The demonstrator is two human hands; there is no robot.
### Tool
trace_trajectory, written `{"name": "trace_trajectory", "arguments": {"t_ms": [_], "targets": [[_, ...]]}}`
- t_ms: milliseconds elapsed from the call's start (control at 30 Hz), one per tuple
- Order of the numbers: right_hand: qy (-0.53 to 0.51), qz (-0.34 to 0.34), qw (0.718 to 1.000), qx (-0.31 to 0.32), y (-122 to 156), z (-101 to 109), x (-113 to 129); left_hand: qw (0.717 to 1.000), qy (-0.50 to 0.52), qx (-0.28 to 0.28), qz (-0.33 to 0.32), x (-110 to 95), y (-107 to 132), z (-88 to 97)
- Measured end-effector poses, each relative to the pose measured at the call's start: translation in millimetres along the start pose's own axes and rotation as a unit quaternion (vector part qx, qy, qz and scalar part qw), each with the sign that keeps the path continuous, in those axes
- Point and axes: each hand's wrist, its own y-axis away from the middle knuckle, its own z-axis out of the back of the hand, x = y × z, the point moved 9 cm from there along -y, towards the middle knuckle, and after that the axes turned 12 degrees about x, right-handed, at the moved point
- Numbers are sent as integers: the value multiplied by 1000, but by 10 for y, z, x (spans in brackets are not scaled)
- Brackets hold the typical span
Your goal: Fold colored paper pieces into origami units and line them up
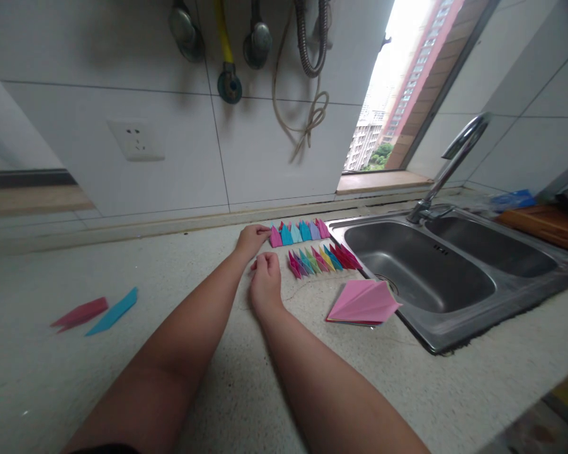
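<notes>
On the speckled countertop (170, 302) lie two rows of small folded paper pieces. The far row (299, 232) is pink, blue and purple; the near row (322, 260) holds several colours. My left hand (250, 241) reaches to the left end of the far row, fingers curled, touching the first pink piece. Just behind the near row, my right hand (265, 280) rests on the counter, fingers closed on a small red scrap I can barely see. A larger pink folded paper (363, 302) lies by the sink's edge.
A steel double sink (454, 271) with a tap (449, 164) fills the right. A red strip (80, 313) and a blue strip (112, 311) of paper lie far left. The tiled wall carries a socket (136, 140), with pipes and hoses above. A wooden board (544, 224) stands at the far right.
</notes>
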Motion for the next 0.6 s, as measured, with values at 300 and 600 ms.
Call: {"name": "trace_trajectory", "arguments": {"t_ms": [300, 600], "targets": [[-2, 9, 1000, 8, -1, -31, 12, 997, -70, -16, 1, -8, 2, 23], [1, 14, 1000, 11, -5, -30, 11, 986, -161, 47, -27, -138, 151, -40]]}}
